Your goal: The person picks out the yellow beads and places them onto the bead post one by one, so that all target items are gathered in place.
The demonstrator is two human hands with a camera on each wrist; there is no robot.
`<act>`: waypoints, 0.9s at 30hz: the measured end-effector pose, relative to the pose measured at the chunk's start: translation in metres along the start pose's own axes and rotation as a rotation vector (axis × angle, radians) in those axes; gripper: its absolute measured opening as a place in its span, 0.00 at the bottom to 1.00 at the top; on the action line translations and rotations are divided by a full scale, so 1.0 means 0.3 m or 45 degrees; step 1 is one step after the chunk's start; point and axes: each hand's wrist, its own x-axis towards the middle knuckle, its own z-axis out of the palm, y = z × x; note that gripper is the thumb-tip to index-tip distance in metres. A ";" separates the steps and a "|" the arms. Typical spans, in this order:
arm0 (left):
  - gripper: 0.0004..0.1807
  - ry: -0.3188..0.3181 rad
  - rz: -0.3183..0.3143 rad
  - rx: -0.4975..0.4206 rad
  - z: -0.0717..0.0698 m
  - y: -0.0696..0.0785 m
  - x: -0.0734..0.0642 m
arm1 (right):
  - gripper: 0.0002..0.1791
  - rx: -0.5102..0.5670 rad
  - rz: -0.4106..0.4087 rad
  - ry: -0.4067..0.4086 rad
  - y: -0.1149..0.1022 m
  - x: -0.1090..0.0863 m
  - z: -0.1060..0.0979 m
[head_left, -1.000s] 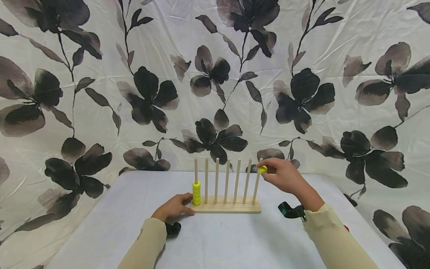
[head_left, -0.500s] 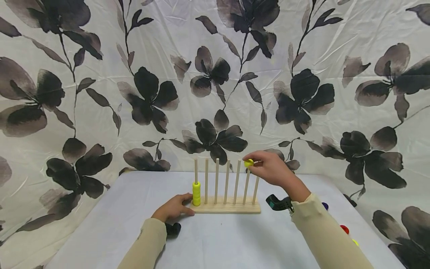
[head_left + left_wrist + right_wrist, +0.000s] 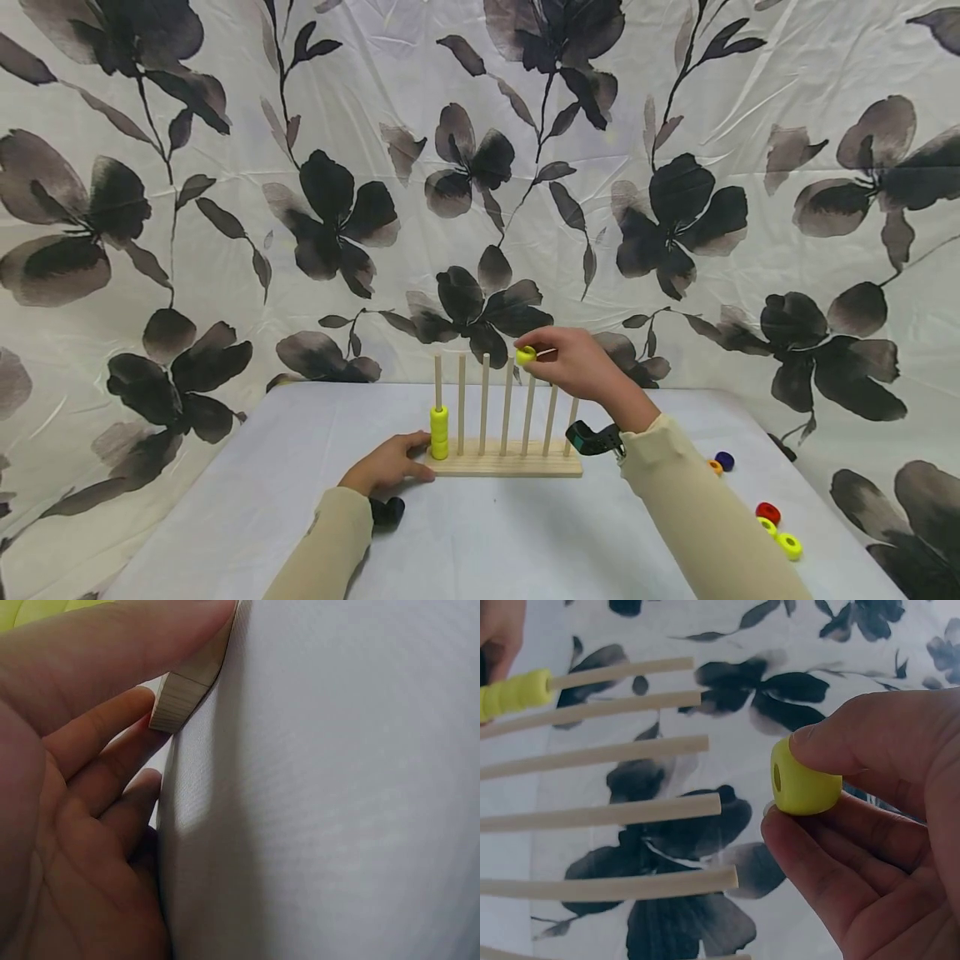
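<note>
A wooden peg rack [image 3: 510, 468] with several upright pegs stands on the table. Its leftmost peg carries a stack of yellow beads [image 3: 439, 433]. My left hand [image 3: 386, 465] grips the left end of the rack's base, thumb in front and fingers behind; the left wrist view shows the base's corner [image 3: 180, 701] between them. Above the middle pegs, my right hand [image 3: 577, 367] pinches a single yellow bead [image 3: 808, 780] between thumb and fingers. The bead's hole faces the peg tips in the right wrist view, and it is apart from them.
Loose beads lie at the table's right: a blue bead [image 3: 724, 461], an orange bead [image 3: 716, 467] partly behind the sleeve, a red bead [image 3: 768, 512] and two yellow ones, the nearer yellow bead [image 3: 789, 547] close to the edge. A floral cloth [image 3: 480, 208] hangs behind.
My right hand has moved left with the yellow bead, from the rightmost peg to above the middle pegs. Loose beads at the right have come into sight. The left hand stays put.
</note>
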 end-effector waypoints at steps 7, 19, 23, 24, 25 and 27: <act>0.45 0.001 -0.010 -0.002 0.000 0.001 -0.004 | 0.16 0.050 -0.017 -0.045 -0.029 0.060 0.020; 0.44 -0.007 0.006 -0.011 -0.002 -0.002 0.000 | 0.17 0.132 0.034 -0.114 -0.059 0.137 0.061; 0.43 -0.006 0.011 -0.027 -0.005 -0.002 -0.001 | 0.17 0.141 0.012 -0.108 -0.073 0.162 0.077; 0.43 -0.006 0.012 -0.029 -0.006 -0.003 -0.002 | 0.17 0.144 0.009 -0.108 -0.077 0.168 0.081; 0.44 -0.006 0.013 -0.032 -0.006 -0.002 -0.001 | 0.17 0.148 0.009 -0.108 -0.079 0.174 0.085; 0.44 -0.008 0.017 -0.034 -0.006 -0.002 -0.001 | 0.17 0.146 0.008 -0.107 -0.081 0.183 0.095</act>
